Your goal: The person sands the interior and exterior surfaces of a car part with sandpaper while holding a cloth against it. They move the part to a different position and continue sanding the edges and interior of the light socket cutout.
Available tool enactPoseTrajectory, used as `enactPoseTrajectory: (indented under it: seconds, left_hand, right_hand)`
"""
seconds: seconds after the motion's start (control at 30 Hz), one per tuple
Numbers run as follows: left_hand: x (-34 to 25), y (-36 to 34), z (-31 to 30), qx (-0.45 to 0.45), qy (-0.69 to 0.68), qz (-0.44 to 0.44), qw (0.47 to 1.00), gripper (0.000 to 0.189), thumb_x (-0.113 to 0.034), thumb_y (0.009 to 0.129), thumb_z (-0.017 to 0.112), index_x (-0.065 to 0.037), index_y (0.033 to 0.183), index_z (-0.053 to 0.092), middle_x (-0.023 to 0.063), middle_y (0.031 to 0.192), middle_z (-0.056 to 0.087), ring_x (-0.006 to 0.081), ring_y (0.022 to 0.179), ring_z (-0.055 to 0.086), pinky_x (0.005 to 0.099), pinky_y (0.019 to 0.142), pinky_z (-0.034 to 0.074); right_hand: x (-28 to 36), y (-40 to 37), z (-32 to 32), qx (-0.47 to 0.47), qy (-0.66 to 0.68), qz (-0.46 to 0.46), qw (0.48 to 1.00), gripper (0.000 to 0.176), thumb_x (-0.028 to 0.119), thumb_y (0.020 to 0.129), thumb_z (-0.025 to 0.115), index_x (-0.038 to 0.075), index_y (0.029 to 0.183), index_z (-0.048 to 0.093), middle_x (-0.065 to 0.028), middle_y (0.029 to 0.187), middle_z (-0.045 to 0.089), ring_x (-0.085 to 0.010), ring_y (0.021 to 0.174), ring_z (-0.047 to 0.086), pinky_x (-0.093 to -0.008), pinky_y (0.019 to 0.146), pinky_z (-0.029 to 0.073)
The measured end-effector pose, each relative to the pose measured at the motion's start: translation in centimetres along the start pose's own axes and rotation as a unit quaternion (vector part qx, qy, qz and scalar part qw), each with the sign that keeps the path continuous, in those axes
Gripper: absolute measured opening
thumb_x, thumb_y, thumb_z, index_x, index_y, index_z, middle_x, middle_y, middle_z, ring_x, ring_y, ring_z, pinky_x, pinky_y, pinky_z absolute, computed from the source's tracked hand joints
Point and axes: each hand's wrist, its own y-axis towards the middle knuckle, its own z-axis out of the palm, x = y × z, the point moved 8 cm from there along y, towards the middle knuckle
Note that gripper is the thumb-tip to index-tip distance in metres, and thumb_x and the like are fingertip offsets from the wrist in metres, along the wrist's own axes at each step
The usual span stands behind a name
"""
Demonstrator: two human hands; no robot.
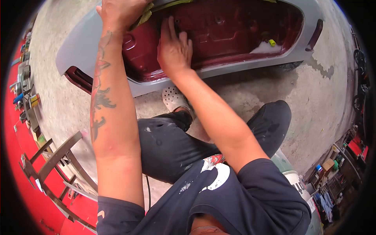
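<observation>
A grey car body panel [227, 67] with a dark red, glossy recess [211, 49] lies before me. Into the recess reaches my right hand [175, 51], index and middle fingers stretched out against the red surface, the others bent; it holds nothing that I can see. My left hand [119, 15] is over the panel's upper left edge, its fingers mostly cut off by the frame. Beside it hangs crumpled yellow-green masking tape [145, 16], and more runs along the recess's upper rim. A small yellow-green wad [272, 42] sits by a white patch [264, 48] at the recess's right.
Under the panel is a concrete floor [313, 90] with dark stains. A brown metal stand [58, 156] is at my left, near tools and cans along the red floor [19, 164]. A white bucket [293, 182] stands by my right side, with a cluttered shelf [333, 180] beyond.
</observation>
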Motion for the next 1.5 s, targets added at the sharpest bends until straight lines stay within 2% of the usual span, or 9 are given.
enactPoseTrajectory:
  seconds: [0.1, 0.23, 0.7, 0.83, 0.9, 1.0, 1.17, 1.3, 1.5]
  left_hand:
    - [0.3, 0.3, 0.3, 0.006, -0.008, 0.023, 1.0, 0.057, -0.026, 0.071, 0.087, -0.007, 0.121, 0.067, 0.0169, 0.116, 0.069, 0.0323, 0.107, 0.066, 0.0401, 0.094, 0.052]
    - [0.2, 0.2, 0.2, 0.005, -0.006, 0.036, 0.999, 0.057, -0.026, 0.071, 0.087, -0.007, 0.121, 0.067, 0.0171, 0.114, 0.069, 0.0318, 0.106, 0.066, 0.04, 0.093, 0.053]
    - [0.3, 0.3, 0.3, 0.009, 0.031, 0.005, 0.999, 0.059, -0.027, 0.069, 0.088, -0.009, 0.122, 0.068, 0.0167, 0.115, 0.069, 0.0314, 0.107, 0.066, 0.04, 0.094, 0.053]
    - [0.7, 0.7, 0.4, 0.019, 0.006, -0.001, 1.0, 0.059, -0.03, 0.069, 0.088, -0.012, 0.121, 0.068, 0.0163, 0.115, 0.069, 0.0313, 0.106, 0.067, 0.0404, 0.094, 0.053]
    - [1.9, 1.0, 1.1, 0.045, 0.075, 0.031, 0.996, 0.062, -0.043, 0.076, 0.084, -0.02, 0.131, 0.068, 0.0133, 0.124, 0.068, 0.0291, 0.117, 0.064, 0.0404, 0.102, 0.047]
    - [2.2, 1.1, 1.2, 0.039, 0.055, 0.04, 0.997, 0.061, -0.042, 0.076, 0.085, -0.019, 0.131, 0.068, 0.0141, 0.123, 0.068, 0.0289, 0.117, 0.064, 0.0394, 0.102, 0.047]
    - [1.8, 0.9, 1.0, 0.044, 0.047, 0.044, 0.997, 0.061, -0.039, 0.077, 0.085, -0.018, 0.131, 0.068, 0.014, 0.125, 0.067, 0.0285, 0.116, 0.064, 0.039, 0.102, 0.047]
    - [1.8, 0.8, 1.0, 0.034, 0.057, 0.039, 0.997, 0.061, -0.039, 0.077, 0.085, -0.017, 0.131, 0.067, 0.0142, 0.126, 0.066, 0.029, 0.115, 0.064, 0.0393, 0.101, 0.048]
    - [2.0, 1.1, 1.2, 0.039, 0.101, 0.052, 0.993, 0.06, -0.039, 0.078, 0.085, -0.017, 0.13, 0.067, 0.0145, 0.125, 0.067, 0.0289, 0.116, 0.064, 0.0395, 0.1, 0.049]
  right_hand:
    - [-1.2, -0.8, -1.2, -0.031, -0.018, 0.023, 0.999, 0.055, 0.014, 0.082, 0.063, 0.007, 0.136, 0.057, -0.0072, 0.145, 0.057, -0.0305, 0.095, 0.059, -0.0444, 0.076, 0.047]
    - [-3.9, -0.4, -3.0, 0.021, -0.185, -0.228, 0.956, 0.047, 0.018, 0.087, 0.054, 0.02, 0.134, 0.063, 0.009, 0.143, 0.057, -0.0199, 0.09, 0.055, -0.0377, 0.072, 0.043]
    - [-12.6, 0.2, -7.4, -0.026, -0.307, -0.114, 0.945, 0.055, 0.016, 0.087, 0.058, 0.019, 0.142, 0.056, 0.0105, 0.151, 0.048, -0.0223, 0.103, 0.054, -0.0395, 0.075, 0.041]
    - [-12.2, -1.5, -7.8, 0.054, -0.312, -0.15, 0.937, 0.052, 0.015, 0.086, 0.059, 0.017, 0.138, 0.058, 0.0058, 0.148, 0.051, -0.0213, 0.092, 0.058, -0.0362, 0.07, 0.043]
    - [-12.0, -0.5, -8.4, 0.04, -0.259, -0.157, 0.952, 0.05, 0.014, 0.085, 0.059, 0.015, 0.135, 0.06, 0.0036, 0.145, 0.054, -0.0204, 0.085, 0.059, -0.0343, 0.065, 0.043]
    - [-10.7, 0.8, -8.7, -0.045, -0.114, -0.139, 0.983, 0.048, 0.013, 0.085, 0.059, 0.014, 0.133, 0.061, 0.0037, 0.144, 0.056, -0.0198, 0.083, 0.059, -0.033, 0.064, 0.044]
    - [-12.5, -2.1, -7.8, 0.018, -0.209, -0.107, 0.972, 0.054, 0.013, 0.086, 0.057, 0.018, 0.14, 0.056, 0.0061, 0.147, 0.054, -0.0229, 0.096, 0.058, -0.0393, 0.078, 0.046]
    - [-15.1, 0.7, -9.6, -0.047, -0.251, -0.066, 0.965, 0.058, 0.018, 0.085, 0.063, 0.02, 0.143, 0.054, 0.0062, 0.15, 0.052, -0.0254, 0.105, 0.056, -0.0427, 0.082, 0.045]
    - [-16.1, 1.8, -9.8, -0.107, -0.168, 0.044, 0.979, 0.054, 0.017, 0.086, 0.065, 0.019, 0.139, 0.056, 0.0065, 0.148, 0.054, -0.0294, 0.105, 0.056, -0.0465, 0.089, 0.047]
